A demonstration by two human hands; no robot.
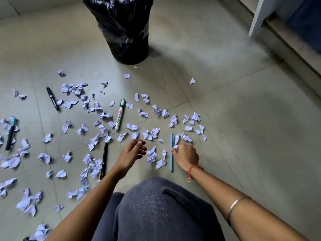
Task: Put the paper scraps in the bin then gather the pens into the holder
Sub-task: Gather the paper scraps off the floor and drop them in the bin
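Several crumpled white paper scraps (152,154) lie scattered over the tiled floor, thickest on the left. A black bin (125,30) lined with a black bag stands at the top middle. My right hand (185,154) is closed on paper scraps beside a light blue pen (171,152). My left hand (132,151) hovers just left of the scraps, fingers apart and holding nothing. A green whiteboard marker (120,114), two black pens (52,98) (104,160) and a teal pen (10,133) lie among the scraps. No pen holder is in view.
My knee in dark blue trousers (156,209) fills the bottom middle. A white furniture leg (257,16) and a low ledge run along the top right. A red thread and a bangle are on my right arm.
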